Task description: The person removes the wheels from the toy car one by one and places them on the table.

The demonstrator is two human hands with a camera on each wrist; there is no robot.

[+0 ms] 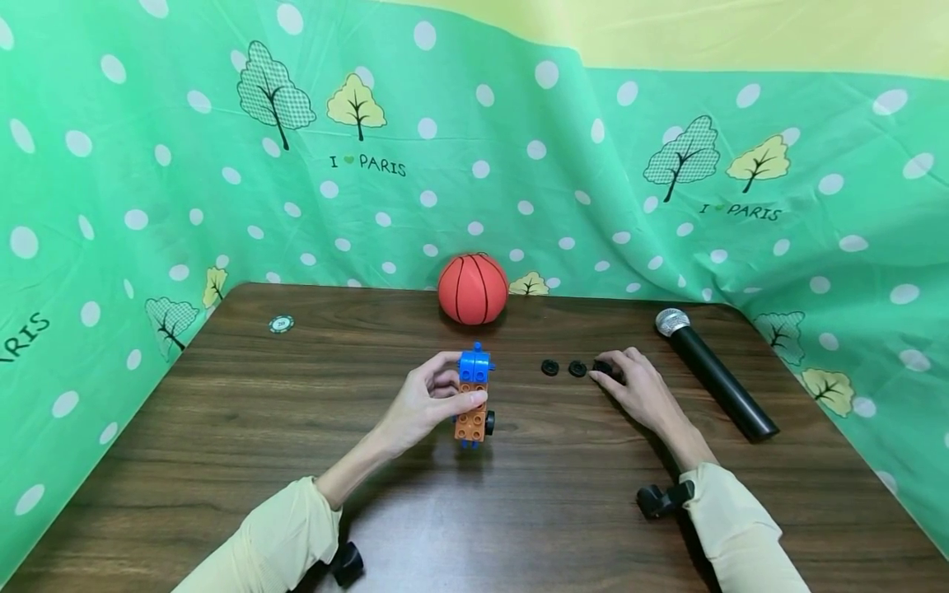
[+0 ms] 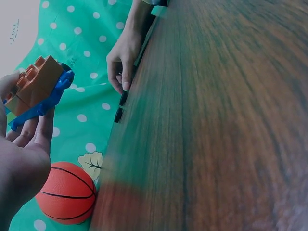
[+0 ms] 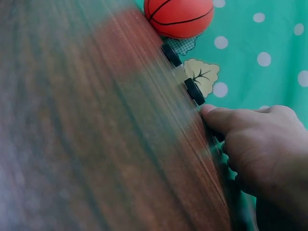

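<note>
My left hand (image 1: 426,403) grips a toy brick vehicle (image 1: 471,420) between thumb and fingers, held up above the table. It has orange studded bricks, a blue block at the far end and one black wheel (image 1: 490,422) on its right side. In the left wrist view its blue base (image 2: 45,103) shows beneath the orange bricks. At the right, my right hand (image 1: 641,391) pinches a black toy wheel (image 1: 602,366) at the tabletop, partly hidden by the fingers. Two more black wheels, one nearer the hand (image 1: 577,369) and one farther left (image 1: 549,367), lie in line with it.
A red ball (image 1: 473,288) with black lines sits at the back middle of the wooden table (image 1: 556,511). To the right lies a black microphone (image 1: 715,375). A round chip (image 1: 281,324) is at the back left. Green dotted cloth (image 1: 474,181) hangs behind.
</note>
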